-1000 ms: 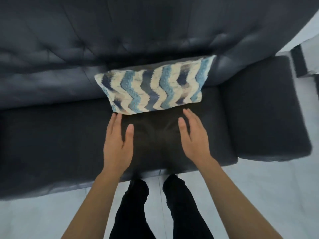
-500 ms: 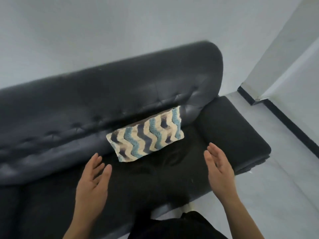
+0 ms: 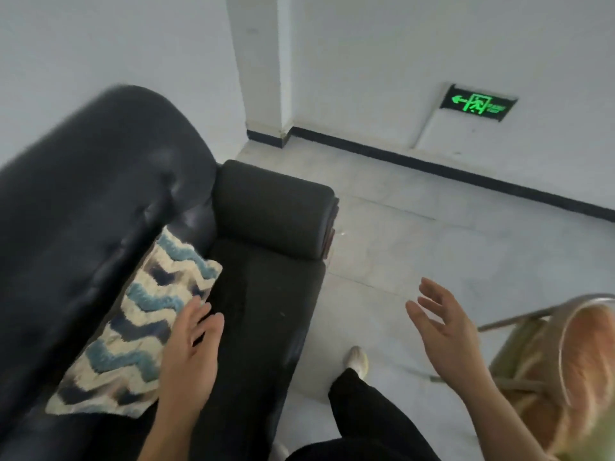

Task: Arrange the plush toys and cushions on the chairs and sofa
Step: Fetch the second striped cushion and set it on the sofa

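A cushion (image 3: 139,321) with blue, navy and cream zigzag stripes leans against the backrest of the black leather sofa (image 3: 83,194), near its right armrest (image 3: 273,207). My left hand (image 3: 189,354) hovers over the seat beside the cushion's front edge, fingers apart and empty. My right hand (image 3: 442,331) is raised over the floor to the right of the sofa, open and holding nothing. At the lower right edge sits a metal-framed chair (image 3: 519,331) with something orange and furry (image 3: 582,367) on it, blurred.
Pale tiled floor (image 3: 432,234) stretches right of the sofa to a white wall with a black skirting. A green exit sign (image 3: 477,104) glows low on that wall. A white pillar (image 3: 259,61) stands behind the armrest. My dark-trousered leg and shoe (image 3: 357,359) are below.
The view has swung right, from the sofa seat to the floor and chair. Both hands have drawn away from the cushion; the right one now hangs over the floor.
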